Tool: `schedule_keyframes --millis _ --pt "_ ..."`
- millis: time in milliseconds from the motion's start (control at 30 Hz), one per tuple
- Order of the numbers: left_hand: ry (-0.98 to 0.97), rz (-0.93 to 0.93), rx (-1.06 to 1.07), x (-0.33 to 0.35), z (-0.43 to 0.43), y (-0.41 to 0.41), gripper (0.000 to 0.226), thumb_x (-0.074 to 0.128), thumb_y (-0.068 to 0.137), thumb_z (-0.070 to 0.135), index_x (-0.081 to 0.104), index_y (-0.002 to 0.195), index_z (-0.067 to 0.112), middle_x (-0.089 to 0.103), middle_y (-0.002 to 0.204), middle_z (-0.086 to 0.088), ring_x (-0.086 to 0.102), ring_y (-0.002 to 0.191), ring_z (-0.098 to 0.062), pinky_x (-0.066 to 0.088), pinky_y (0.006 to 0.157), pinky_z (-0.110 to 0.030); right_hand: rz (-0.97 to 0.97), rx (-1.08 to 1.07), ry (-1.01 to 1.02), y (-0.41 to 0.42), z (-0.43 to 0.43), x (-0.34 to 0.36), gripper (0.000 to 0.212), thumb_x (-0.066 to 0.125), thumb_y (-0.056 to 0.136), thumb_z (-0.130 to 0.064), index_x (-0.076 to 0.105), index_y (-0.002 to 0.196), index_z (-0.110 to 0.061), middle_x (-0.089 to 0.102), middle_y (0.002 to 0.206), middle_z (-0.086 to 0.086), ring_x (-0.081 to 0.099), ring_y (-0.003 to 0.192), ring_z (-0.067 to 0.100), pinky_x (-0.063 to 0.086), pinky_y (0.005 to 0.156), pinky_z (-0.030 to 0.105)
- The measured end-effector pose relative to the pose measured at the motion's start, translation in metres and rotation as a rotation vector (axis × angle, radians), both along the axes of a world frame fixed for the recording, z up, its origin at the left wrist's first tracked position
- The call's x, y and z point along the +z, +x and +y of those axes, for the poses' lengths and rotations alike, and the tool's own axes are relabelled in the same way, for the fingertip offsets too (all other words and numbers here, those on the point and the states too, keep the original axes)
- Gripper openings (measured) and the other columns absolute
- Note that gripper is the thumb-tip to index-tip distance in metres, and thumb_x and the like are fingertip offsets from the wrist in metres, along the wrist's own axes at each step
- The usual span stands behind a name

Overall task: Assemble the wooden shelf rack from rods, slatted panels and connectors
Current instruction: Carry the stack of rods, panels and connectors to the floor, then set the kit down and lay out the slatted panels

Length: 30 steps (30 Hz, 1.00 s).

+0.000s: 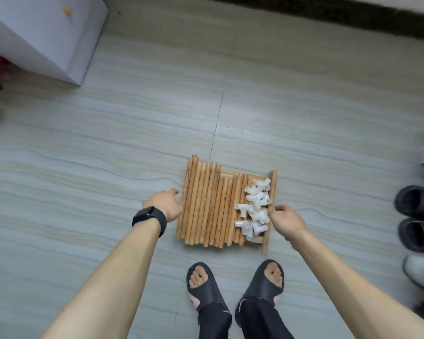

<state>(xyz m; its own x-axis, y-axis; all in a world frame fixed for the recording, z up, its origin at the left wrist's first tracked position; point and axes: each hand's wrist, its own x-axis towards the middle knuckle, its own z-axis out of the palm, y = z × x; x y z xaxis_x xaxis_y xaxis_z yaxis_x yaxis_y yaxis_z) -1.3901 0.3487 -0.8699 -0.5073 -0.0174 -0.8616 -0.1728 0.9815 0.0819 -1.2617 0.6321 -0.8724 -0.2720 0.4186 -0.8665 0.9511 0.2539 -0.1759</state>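
Note:
A pile of wooden rods (206, 206) lies side by side on the floor, on top of slatted wooden panels (256, 239) whose edges show at the right and far side. Several white plastic connectors (255, 206) are heaped on the right part of the pile. My left hand (164, 204), with a black watch on the wrist, grips the left edge of the pile with curled fingers. My right hand (285, 220) holds the right edge, fingers curled at a side rod (269, 211). What lies under the pile is hidden.
My feet in black sandals (235, 285) stand just in front of the pile. Black and white shoes (419, 216) sit at the right edge. A white box (44, 37) stands at the far left. A dark baseboard (328, 11) runs along the far side.

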Motion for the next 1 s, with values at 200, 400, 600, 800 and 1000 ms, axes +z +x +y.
schedule_keyframes --millis 200,400,600,800,1000 --pt "-0.064 0.167 -0.343 0.261 0.001 -0.028 0.041 0.045 0.099 0.032 0.053 0.139 0.033 0.063 0.131 0.0 0.058 0.122 -0.022 0.027 0.11 -0.046 0.242 0.678 0.222 -0.097 -0.056 0.273 0.05 0.042 0.099 -0.041 0.043 0.148 -0.029 0.059 0.137 0.01 0.053 0.125 0.034 0.049 0.094 0.042" --pt "0.093 0.534 -0.112 0.503 -0.04 -0.029 0.042 0.045 0.099 0.037 0.051 0.14 0.031 0.059 0.137 -0.003 0.056 0.125 -0.027 0.039 0.106 -0.042 0.836 0.93 0.37 -0.132 -0.136 0.518 0.044 0.048 0.101 -0.042 0.053 0.143 -0.03 0.054 0.141 0.001 0.047 0.128 0.025 0.045 0.101 0.04" --pt "0.096 0.828 0.3 0.657 -0.154 0.066 0.034 0.044 0.098 0.048 0.056 0.13 0.042 0.063 0.129 0.009 0.06 0.118 -0.022 0.051 0.09 -0.037 1.296 0.962 0.133 -0.081 -0.24 0.656 0.036 0.06 0.098 -0.039 0.061 0.133 -0.034 0.057 0.132 -0.009 0.046 0.122 0.013 0.039 0.093 0.023" --pt "-0.081 0.983 0.693 0.701 -0.293 0.239 0.03 0.051 0.098 0.042 0.064 0.124 0.035 0.069 0.122 0.004 0.064 0.113 -0.023 0.052 0.091 -0.039 1.403 1.3 -0.185 -0.007 -0.369 0.698 0.032 0.063 0.098 -0.038 0.066 0.129 -0.035 0.059 0.132 -0.009 0.049 0.123 0.016 0.035 0.096 0.022" --pt "-0.315 0.952 1.091 0.697 -0.407 0.419 0.022 0.056 0.096 0.039 0.066 0.115 0.036 0.069 0.117 0.008 0.064 0.11 -0.022 0.048 0.078 -0.03 1.354 1.663 -0.435 0.082 -0.519 0.696 0.033 0.063 0.098 -0.037 0.065 0.131 -0.034 0.058 0.133 -0.008 0.05 0.122 0.02 0.037 0.094 0.022"
